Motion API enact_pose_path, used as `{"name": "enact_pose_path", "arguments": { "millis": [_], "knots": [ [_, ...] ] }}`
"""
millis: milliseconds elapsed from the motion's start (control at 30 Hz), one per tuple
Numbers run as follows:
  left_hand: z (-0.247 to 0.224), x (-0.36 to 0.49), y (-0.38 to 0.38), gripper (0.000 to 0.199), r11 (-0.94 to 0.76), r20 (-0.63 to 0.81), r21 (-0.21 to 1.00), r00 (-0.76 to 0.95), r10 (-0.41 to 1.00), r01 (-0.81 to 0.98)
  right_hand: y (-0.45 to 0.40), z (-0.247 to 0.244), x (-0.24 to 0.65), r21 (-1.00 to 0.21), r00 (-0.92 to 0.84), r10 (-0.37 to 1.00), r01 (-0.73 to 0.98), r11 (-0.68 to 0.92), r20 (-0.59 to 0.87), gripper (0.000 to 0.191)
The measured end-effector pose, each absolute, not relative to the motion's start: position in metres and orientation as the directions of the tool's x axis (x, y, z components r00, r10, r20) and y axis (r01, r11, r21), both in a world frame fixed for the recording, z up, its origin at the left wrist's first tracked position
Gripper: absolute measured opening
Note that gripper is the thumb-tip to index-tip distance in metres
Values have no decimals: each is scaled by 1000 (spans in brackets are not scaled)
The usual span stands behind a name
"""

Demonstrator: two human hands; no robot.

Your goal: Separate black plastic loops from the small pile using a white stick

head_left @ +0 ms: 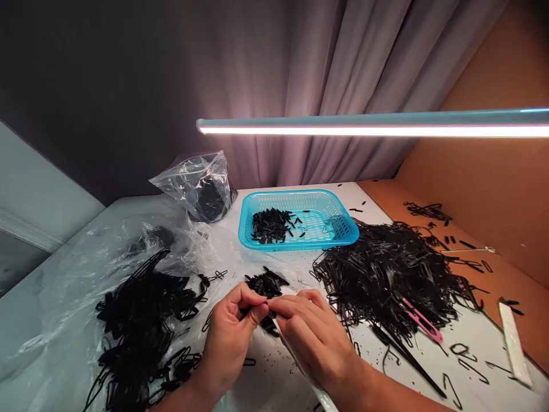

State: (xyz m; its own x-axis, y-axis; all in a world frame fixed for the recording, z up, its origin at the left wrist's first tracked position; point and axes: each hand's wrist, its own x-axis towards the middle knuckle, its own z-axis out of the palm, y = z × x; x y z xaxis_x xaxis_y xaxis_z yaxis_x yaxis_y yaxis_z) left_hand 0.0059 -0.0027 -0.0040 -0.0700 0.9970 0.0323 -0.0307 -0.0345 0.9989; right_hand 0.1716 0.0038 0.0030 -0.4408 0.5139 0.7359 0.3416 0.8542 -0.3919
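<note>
The left hand (229, 335) pinches a small black piece (269, 303) between thumb and forefinger; the right hand (319, 337), fingers curled over a white strip (288, 343), meets it there, low over the bench (278, 380). Beyond, a blue perforated basket (295, 247) holds short black pieces (271, 225), heaped mostly toward its left end. Left of it, a clear plastic bag (182, 180) contains a dark mass (212, 200), its details unclear.
</note>
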Motion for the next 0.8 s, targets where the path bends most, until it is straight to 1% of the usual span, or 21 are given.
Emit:
{"name": "enact_pose_path", "arguments": {
  "millis": [133, 200, 233, 300, 367, 467, 567, 633, 667, 733, 800],
  "knots": [
    [-3, 5, -3, 13, -66, 66, 994, -8, 998, -88, 2, 6, 174, -467, -362, 564, 324, 823, 743, 13],
    [-2, 5, -4, 15, -81, 87, 988, 45, 995, -134, 5, 7, 178, -568, -292, 656, 335, 752, 696, 10],
    [-2, 5, -4, 15, -84, 95, 984, 63, 993, -157, 7, 7, 180, -641, -258, 727, 348, 684, 636, 8],
    [-2, 4, -4, 16, -96, 111, 976, 69, 991, -196, 13, 7, 185, -783, -201, 864, 365, 504, 462, 9],
    [-3, 3, -3, 15, -104, 120, 971, 61, 991, -216, 21, 8, 190, -868, -183, 939, 361, 340, 291, 11],
    [-5, 0, -1, 13, -110, 125, 969, 56, 991, -223, 30, 8, 197, -920, -252, 959, 330, 213, 131, 15],
    [-4, -1, -1, 12, -119, 131, 974, 52, 990, -194, 30, 8, 201, -944, -304, 951, 295, 148, 55, 21],
    [-2, -1, -1, 10, -124, 133, 981, 46, 990, -152, 25, 9, 200, -939, -294, 951, 292, 182, 92, 22],
    [-1, -1, -1, 10, -126, 133, 983, 44, 990, -130, 22, 10, 199, -926, -281, 947, 293, 239, 156, 22],
    [0, 0, -2, 11, -138, 142, 986, 33, 989, -95, 17, 12, 194, -869, -268, 903, 283, 406, 335, 18],
    [-1, 0, -2, 11, -161, 162, 985, 14, 987, -55, 13, 13, 189, -781, -303, 807, 236, 579, 507, 11]
  ]
}}
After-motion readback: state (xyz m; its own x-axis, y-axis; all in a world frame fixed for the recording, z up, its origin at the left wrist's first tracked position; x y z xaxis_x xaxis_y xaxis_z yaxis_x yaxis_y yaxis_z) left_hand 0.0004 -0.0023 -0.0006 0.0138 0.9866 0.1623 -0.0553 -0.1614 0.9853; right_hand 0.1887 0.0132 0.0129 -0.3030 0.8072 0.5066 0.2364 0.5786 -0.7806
